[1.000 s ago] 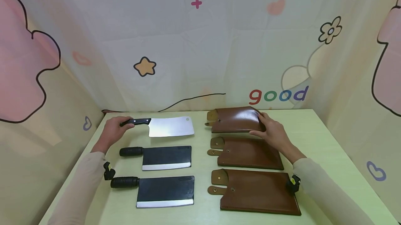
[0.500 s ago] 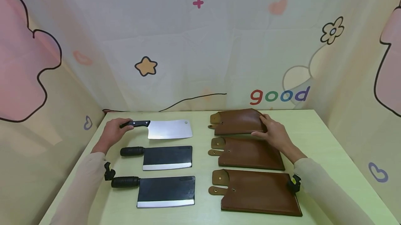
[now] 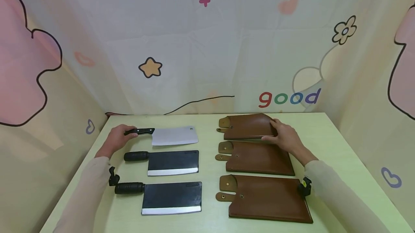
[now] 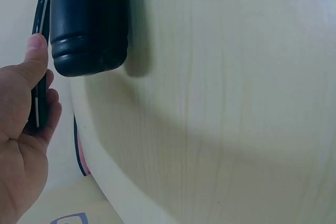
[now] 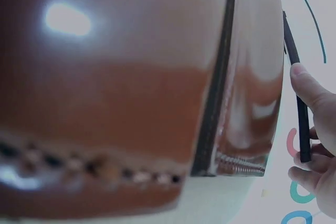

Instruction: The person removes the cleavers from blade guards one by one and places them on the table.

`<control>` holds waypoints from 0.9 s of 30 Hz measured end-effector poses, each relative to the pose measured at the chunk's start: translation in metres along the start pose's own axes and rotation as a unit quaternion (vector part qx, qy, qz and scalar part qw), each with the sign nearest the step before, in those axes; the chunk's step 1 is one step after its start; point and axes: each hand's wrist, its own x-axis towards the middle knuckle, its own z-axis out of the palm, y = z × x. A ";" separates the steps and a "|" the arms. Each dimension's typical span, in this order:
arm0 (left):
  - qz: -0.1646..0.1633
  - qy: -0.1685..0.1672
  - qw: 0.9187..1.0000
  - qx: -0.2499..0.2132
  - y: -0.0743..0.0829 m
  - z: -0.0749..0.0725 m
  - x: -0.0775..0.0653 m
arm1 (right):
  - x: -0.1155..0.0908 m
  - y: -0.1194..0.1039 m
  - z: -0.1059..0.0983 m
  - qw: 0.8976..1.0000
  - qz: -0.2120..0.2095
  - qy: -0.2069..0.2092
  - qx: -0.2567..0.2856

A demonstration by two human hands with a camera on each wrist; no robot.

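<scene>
At the back left, my left hand (image 3: 116, 138) grips the black riveted handle of a silver cleaver (image 3: 175, 135), whose blade points right. The left wrist view shows the thumb and fingers around that cleaver handle (image 4: 39, 98). Across the table my right hand (image 3: 286, 135) pinches the right end of the back brown leather knife sheath (image 3: 248, 126), thumb on the near side. In the right wrist view the pinched sheath (image 5: 298, 103) appears edge-on between thumb and fingers. Its flap and snap strap face left, toward the cleaver.
Two dark cleavers, a middle one (image 3: 173, 162) and a front one (image 3: 172, 197), lie below the silver one, handles left. Two more brown sheaths, middle (image 3: 259, 157) and front (image 3: 269, 197), lie on the right of the pale table (image 3: 207, 222). A printed curtain (image 3: 194, 45) stands behind.
The silver cleaver has come down slightly toward the table, with my left hand. The back sheath has shifted a little right and lower in my right hand's hold. The other cleavers and sheaths stay put.
</scene>
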 end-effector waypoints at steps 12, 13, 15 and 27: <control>-0.020 -0.053 0.998 0.003 -0.001 0.001 0.004 | 0.003 0.006 0.003 0.999 0.015 -0.034 -0.005; -0.024 -0.058 0.998 0.004 -0.001 0.001 0.004 | 0.004 0.007 0.003 0.999 0.016 -0.036 -0.005; -0.029 -0.070 0.997 0.004 -0.001 0.000 0.004 | 0.004 0.008 0.004 0.999 0.016 -0.039 -0.006; -0.031 -0.091 0.995 -0.002 -0.002 -0.002 0.000 | 0.008 0.012 0.009 0.998 0.026 -0.056 0.006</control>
